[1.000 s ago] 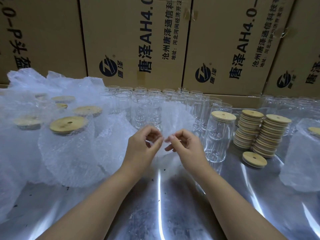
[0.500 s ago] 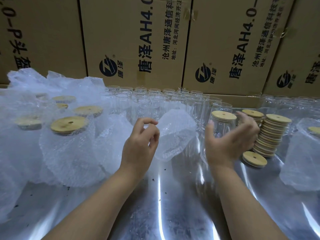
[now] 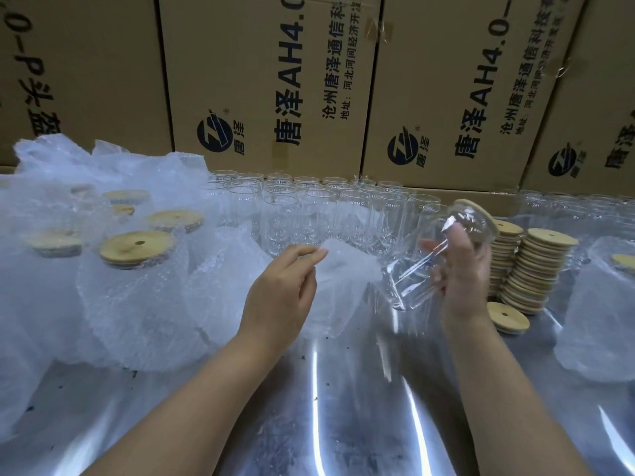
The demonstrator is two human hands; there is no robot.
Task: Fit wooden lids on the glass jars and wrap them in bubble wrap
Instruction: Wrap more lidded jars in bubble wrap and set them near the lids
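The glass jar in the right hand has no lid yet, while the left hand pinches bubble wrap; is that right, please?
Not quite: the head view shows a wooden lid already on the glass jar in the right hand. The left hand does pinch the bubble wrap.

Clear glass jars point(image 3: 311, 214), pale tan wooden lids point(image 3: 536, 266), brown cartons point(image 3: 268, 80) with dark-blue print
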